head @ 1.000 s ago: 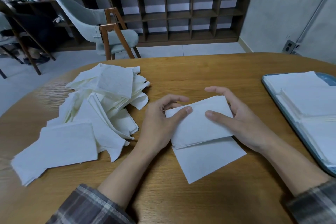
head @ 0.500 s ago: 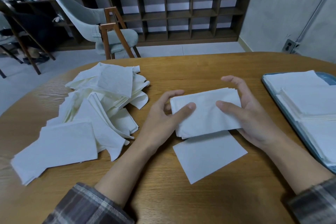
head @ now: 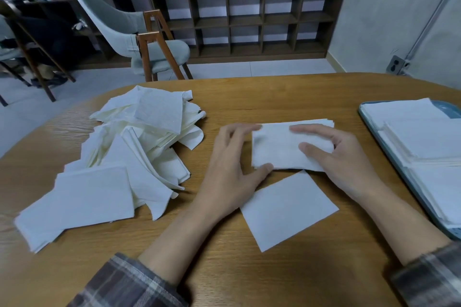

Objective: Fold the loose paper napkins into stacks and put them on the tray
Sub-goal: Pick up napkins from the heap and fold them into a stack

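A heap of loose napkins [head: 139, 147] sprawls over the left part of the wooden table [head: 249, 97], well apart from the work in hand. The left hand [head: 232, 172] frames the near end of the folded stack [head: 279, 149], thumb at its lower corner and curled fingers at its upper edge. The stack's long axis runs left to right between the two hands; whether it is lifted or resting cannot be told. Just below it, one flat napkin [head: 287, 209] lies alone. The right hand [head: 344, 164] clasps the stack's other end, index finger and thumb laid over the top, hiding that end. The tray [head: 451, 111] sits further right, nearer this hand, cut off by the frame and largely covered by finished stacks [head: 424, 142].
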